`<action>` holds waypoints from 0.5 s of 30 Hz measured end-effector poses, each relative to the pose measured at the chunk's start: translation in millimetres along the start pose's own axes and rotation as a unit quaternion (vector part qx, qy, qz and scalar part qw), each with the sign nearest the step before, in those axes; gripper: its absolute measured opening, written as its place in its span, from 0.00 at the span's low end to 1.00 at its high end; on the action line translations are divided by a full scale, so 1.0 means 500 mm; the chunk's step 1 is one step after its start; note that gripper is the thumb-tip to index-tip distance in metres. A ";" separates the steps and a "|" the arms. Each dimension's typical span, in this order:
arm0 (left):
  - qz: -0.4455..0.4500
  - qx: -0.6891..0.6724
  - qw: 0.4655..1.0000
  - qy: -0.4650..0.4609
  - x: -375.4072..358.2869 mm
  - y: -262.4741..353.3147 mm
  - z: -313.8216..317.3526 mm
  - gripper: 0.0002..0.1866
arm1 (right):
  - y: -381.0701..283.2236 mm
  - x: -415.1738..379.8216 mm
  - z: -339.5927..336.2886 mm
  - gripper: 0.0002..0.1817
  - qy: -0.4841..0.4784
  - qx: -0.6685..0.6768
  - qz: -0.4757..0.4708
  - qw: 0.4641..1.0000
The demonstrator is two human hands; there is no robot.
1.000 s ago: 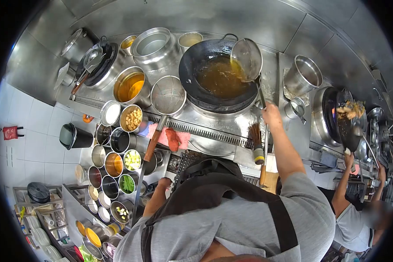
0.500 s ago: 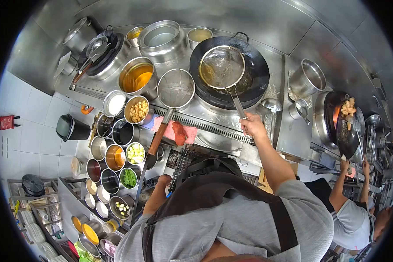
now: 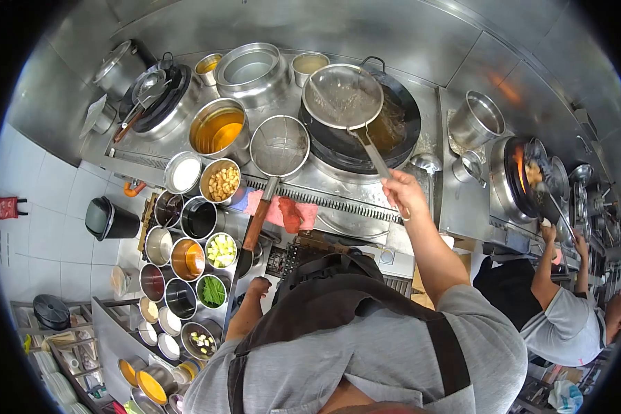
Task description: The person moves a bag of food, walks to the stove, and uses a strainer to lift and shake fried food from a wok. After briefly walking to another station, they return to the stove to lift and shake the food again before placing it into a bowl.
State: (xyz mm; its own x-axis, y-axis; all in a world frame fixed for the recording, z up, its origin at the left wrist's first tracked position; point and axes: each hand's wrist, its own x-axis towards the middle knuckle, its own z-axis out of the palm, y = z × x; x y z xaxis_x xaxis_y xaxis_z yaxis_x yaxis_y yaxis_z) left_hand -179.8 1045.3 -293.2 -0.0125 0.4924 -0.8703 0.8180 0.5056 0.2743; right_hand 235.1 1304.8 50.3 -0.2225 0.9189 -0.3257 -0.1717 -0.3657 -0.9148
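Observation:
My right hand (image 3: 404,194) is closed round the metal handle of a round mesh strainer (image 3: 343,96). The strainer hangs over the left part of a black wok (image 3: 401,138), where some oily liquid shows. My left hand (image 3: 258,287) is low beside my apron, near the counter edge; its fingers are too small to make out. A second strainer (image 3: 280,146) with a wooden handle lies left of the wok, near a pot of orange-yellow oil (image 3: 219,131). A red cloth (image 3: 291,215) lies on the front ledge.
Metal pots of ingredients, including cut green pieces (image 3: 221,250) and brown cubes (image 3: 224,181), stand at the left. A ladle (image 3: 427,163) rests right of the wok. At the far right a co-worker (image 3: 566,317) handles a flaming wok (image 3: 524,179).
My right hand and the strainer have shifted, the strainer up and to the left, showing more of the wok's liquid. The co-worker's food has moved down and left, and their wok is differently placed.

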 end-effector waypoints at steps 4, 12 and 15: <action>0.150 0.243 0.956 0.061 -0.042 0.008 -0.023 0.08 | -0.066 0.015 -0.036 0.22 0.038 0.028 -0.070 0.996; 0.122 0.243 0.962 0.016 0.050 -0.094 0.083 0.07 | -0.064 0.123 -0.301 0.18 0.322 -0.460 -0.189 0.806; 0.178 0.342 0.922 0.027 0.037 -0.071 0.090 0.08 | -0.034 0.142 -0.375 0.16 0.317 -0.636 -0.110 0.696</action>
State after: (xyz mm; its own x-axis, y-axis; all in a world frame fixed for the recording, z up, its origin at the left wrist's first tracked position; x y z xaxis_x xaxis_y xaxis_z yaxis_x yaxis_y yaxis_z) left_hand -183.3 1004.7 -337.6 0.3144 0.5844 -0.7481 0.9466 -0.2519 0.2011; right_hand 402.4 1404.2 -2.1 0.2111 0.9600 0.1839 0.9420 -0.1495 -0.3006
